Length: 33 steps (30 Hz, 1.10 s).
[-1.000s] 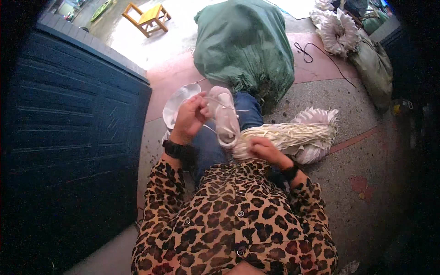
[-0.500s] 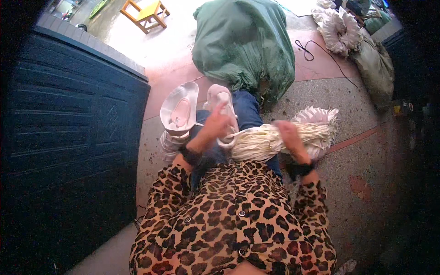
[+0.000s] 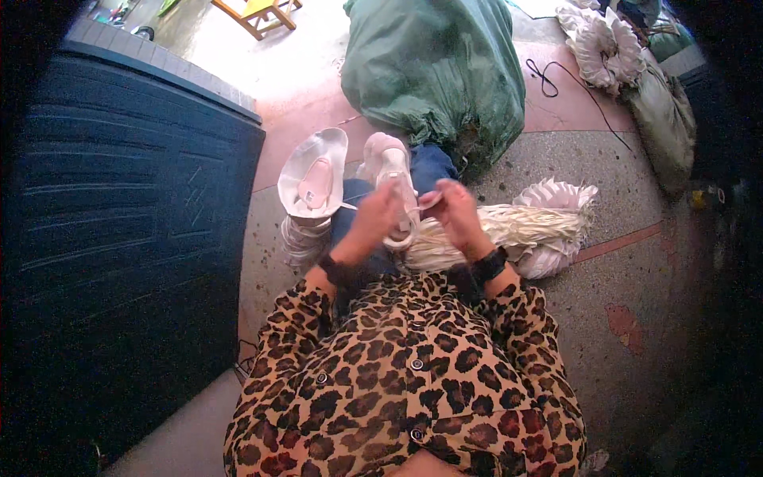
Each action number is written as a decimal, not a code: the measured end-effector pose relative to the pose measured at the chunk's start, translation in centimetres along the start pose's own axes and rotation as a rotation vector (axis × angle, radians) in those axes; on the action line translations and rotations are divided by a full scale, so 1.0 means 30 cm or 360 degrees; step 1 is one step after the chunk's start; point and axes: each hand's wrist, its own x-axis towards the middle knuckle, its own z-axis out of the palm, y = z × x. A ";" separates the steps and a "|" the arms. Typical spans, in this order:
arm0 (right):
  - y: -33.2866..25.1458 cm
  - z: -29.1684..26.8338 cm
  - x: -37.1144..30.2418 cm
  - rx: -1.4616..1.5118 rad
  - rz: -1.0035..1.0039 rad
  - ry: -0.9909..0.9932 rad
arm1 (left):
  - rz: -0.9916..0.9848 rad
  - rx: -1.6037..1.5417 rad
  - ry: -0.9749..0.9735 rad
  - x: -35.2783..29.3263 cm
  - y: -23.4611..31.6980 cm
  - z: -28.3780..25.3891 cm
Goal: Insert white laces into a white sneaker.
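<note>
On my lap lies a white and pale pink shoe upper (image 3: 391, 159), its toe pointing away from me. My left hand (image 3: 375, 219) is closed at its left edge, near the eyelets; the fingertips are partly blurred. To the right of the upper, my right hand (image 3: 458, 215) pinches a white shoelace (image 3: 425, 205) that runs toward the upper. A thick bundle of cream laces (image 3: 509, 226) lies across my right thigh, below the right hand. Left of my legs stands a stack of white shoe uppers (image 3: 304, 242), the top one (image 3: 318, 141) showing a pink insole.
A large green sack (image 3: 433, 71) stands just beyond my feet. A dark blue panelled door (image 3: 143, 230) is at the left, and a yellow wooden stool (image 3: 261, 14) is far left. At the far right are a ring of white uppers (image 3: 604, 52), a greyish sack (image 3: 660, 119) and a black cord (image 3: 584, 91).
My right hand has moved left from the lace bundle to beside the shoe upper, bringing a lace. My left hand stays at the upper. The view has shifted slightly.
</note>
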 end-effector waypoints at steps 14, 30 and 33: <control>0.133 -0.062 0.280 -0.2427 -0.0565 -0.0873 | 0.0190 0.1074 -0.0523 -0.005 -0.060 -0.060; 0.100 -0.081 0.122 -0.2304 -0.0650 -0.0549 | 0.0084 0.1064 -0.0259 0.022 -0.113 0.009; 0.064 -0.080 0.147 -0.2223 -0.0517 -0.0325 | 0.0260 0.1383 -0.0316 0.030 -0.096 0.039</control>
